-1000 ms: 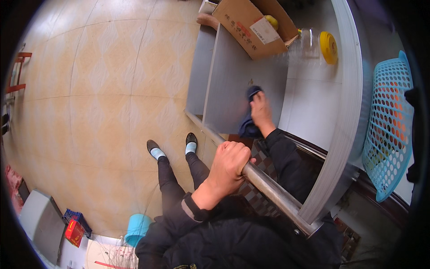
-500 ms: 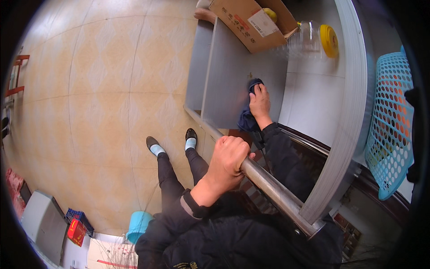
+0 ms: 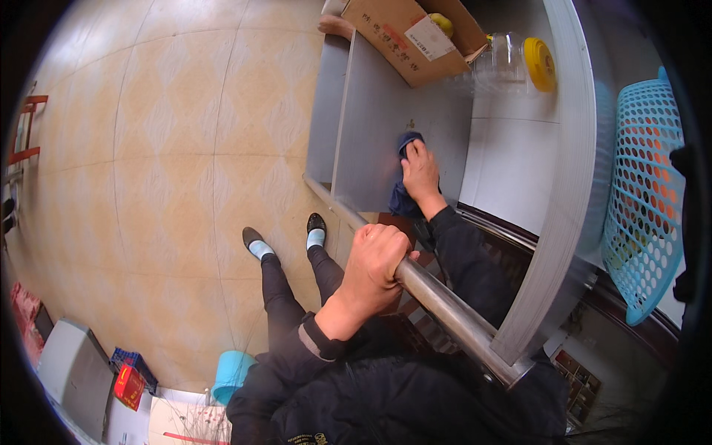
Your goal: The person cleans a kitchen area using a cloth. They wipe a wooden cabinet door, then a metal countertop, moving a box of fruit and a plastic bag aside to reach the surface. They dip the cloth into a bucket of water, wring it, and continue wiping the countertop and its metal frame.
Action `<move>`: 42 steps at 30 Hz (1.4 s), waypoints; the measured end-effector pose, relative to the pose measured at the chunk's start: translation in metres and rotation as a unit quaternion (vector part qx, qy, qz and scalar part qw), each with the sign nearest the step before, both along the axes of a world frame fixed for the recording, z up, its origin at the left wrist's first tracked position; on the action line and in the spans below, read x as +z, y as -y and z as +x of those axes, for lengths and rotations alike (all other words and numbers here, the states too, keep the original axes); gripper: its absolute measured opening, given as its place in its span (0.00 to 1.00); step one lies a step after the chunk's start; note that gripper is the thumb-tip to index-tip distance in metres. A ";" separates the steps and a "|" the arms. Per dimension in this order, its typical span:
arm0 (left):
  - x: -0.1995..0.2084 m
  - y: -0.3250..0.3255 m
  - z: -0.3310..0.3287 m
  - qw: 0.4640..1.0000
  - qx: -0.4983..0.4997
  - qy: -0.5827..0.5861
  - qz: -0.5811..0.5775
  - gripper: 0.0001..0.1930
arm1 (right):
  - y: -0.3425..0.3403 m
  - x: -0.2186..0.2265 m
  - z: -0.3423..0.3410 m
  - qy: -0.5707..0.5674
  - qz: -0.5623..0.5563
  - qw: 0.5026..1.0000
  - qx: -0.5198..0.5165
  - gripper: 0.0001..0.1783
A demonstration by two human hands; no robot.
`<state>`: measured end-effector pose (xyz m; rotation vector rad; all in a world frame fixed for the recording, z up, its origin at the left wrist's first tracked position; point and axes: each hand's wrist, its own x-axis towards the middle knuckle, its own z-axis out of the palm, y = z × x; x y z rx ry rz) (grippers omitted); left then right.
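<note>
My left hand (image 3: 373, 265) is wrapped round a metal post (image 3: 452, 313) at the corner of a grey shelf unit. With my right hand (image 3: 422, 175) I press a bunched dark blue cloth (image 3: 402, 199) against the grey shelf board (image 3: 371, 126). The cloth shows beyond the fingertips and hangs out below the palm. Just past the fingertips, a small yellowish mark (image 3: 411, 124) lies on the board.
On the far part of the board are a cardboard box (image 3: 393, 44) and a clear plastic jar with a yellow lid (image 3: 540, 64). A light blue perforated basket (image 3: 644, 185) stands on the right. A grey upper board's edge (image 3: 556, 222) juts beside my right arm. Tiled floor (image 3: 170, 185) lies left.
My right hand and the cloth have shifted slightly left on the board. My left hand keeps its hold on the post. The whole view has shifted a little.
</note>
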<state>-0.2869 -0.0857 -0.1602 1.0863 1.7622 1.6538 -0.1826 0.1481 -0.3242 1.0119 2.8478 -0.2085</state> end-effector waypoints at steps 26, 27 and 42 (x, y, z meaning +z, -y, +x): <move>0.002 0.000 0.000 1.000 0.005 -0.008 0.007 0.13 | -0.028 -0.006 -0.026 -0.035 0.043 0.998 0.001 0.25; 0.002 0.000 0.000 1.000 0.004 -0.011 0.007 0.13 | -0.020 -0.004 -0.020 -0.040 0.024 0.999 0.027 0.25; 0.003 -0.001 -0.002 1.000 0.003 -0.003 0.014 0.13 | -0.107 0.012 0.004 -0.178 0.062 0.972 -0.138 0.35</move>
